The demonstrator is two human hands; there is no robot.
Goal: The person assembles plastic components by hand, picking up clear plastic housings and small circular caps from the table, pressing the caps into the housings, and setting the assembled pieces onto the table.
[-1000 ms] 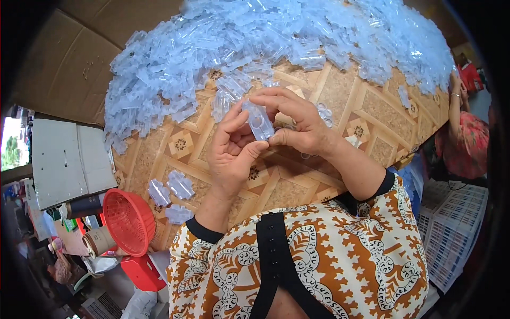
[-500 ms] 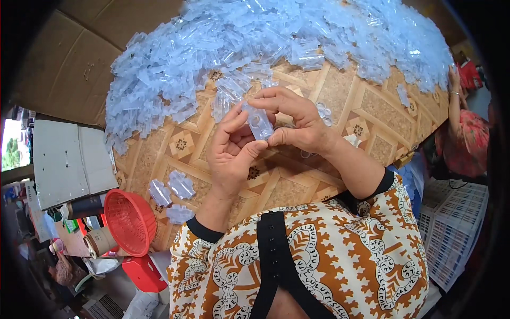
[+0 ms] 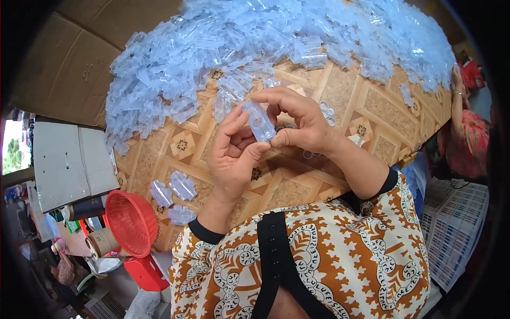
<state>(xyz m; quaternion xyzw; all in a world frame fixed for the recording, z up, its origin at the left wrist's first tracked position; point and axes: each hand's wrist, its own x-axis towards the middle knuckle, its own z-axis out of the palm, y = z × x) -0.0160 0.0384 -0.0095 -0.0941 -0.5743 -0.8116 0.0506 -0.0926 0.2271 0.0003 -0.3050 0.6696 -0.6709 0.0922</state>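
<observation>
While both sets of fingertips pinch it from either side, the clear plastic piece (image 3: 259, 121) stands tilted between the two hands, raised just above the patterned tabletop (image 3: 297, 175). The left hand (image 3: 234, 154) grips its lower end with thumb and curled fingers; the right hand (image 3: 297, 123) arches over the top and clamps it between thumb and forefinger, so neither hand is loose or empty. Compared with a second ago, hardly anything has shifted: the piece sits in the same spot between the same fingers, only turned very slightly, which suggests slow fitting or pressing work on this single part rather than a pick-up or a put-down.

Further out, a few small transparent ring-like bits (image 3: 325, 110) lie on the table just beyond the right hand. A huge heap of similar pale blue plastic pieces (image 3: 276, 37) covers the far half of the table, its edge close to the fingers but not touching them. Three finished-looking pieces (image 3: 175, 194) lie apart near the left forearm. A red mesh basket (image 3: 130, 222) sits off the table's left corner beside a red stool (image 3: 146, 272), with flattened cardboard (image 3: 64, 69) behind. Another person's arm (image 3: 458, 101) rests at the table's far right edge. Nothing blocks the hands.
</observation>
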